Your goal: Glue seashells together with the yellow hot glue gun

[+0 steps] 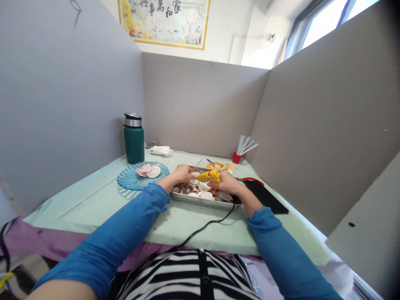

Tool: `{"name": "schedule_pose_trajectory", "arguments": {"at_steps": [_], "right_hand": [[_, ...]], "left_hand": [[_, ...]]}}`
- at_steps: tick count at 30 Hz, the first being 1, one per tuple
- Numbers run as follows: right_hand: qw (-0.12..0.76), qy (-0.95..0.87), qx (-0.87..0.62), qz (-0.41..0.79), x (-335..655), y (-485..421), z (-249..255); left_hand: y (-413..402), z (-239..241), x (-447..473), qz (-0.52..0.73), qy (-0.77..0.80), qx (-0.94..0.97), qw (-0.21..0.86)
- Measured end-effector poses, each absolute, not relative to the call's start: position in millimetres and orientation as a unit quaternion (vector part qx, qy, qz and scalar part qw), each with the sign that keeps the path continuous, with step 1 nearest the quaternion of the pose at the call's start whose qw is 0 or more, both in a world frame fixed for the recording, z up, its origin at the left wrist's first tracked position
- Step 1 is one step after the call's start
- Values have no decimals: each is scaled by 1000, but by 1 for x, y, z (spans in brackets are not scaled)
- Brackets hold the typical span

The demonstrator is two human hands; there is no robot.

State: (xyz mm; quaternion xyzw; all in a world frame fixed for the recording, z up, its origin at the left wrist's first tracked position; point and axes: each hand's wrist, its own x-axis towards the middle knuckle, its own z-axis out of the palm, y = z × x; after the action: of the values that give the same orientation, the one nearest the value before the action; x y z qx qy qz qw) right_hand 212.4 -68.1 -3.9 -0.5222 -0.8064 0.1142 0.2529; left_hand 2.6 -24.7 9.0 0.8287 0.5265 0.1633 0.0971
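Note:
My right hand (227, 183) is closed round a yellow hot glue gun (208, 176), its nozzle pointing left towards my other hand. My left hand (183, 174) is pinched on a small whitish shell (194, 176), close to the gun's tip. Both hands are above a metal tray (200, 201) full of loose shells (204, 194), and they hide part of its far side. A blue glass plate (125, 179) to the left bears a few pink and white shells (148, 169).
A green bottle (134, 143) stands at the back left, near a white plastic packet (161, 151). A red cup (236, 158) holds several glue sticks (245, 145). Red-handled scissors (253, 180) lie by a black pad (265, 196). A black cord (206, 226) crosses the table front. Grey partitions (203, 102) enclose the table.

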Motion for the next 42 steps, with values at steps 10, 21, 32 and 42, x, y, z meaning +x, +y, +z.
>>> {"name": "schedule_pose_trajectory", "arguments": {"at_steps": [10,21,32,42], "right_hand": [[244,-807,-526,114,212,-69,-2],[247,-807,-524,114,212,-70,-2],[252,-798,-535,116,211,-72,0],[239,-801,-537,112,211,-72,0]], "left_hand": [[-26,8,3,173,532,820,120],[-21,7,3,166,519,833,89],[-19,5,3,165,515,838,78],[-17,4,3,168,513,838,82]]}}
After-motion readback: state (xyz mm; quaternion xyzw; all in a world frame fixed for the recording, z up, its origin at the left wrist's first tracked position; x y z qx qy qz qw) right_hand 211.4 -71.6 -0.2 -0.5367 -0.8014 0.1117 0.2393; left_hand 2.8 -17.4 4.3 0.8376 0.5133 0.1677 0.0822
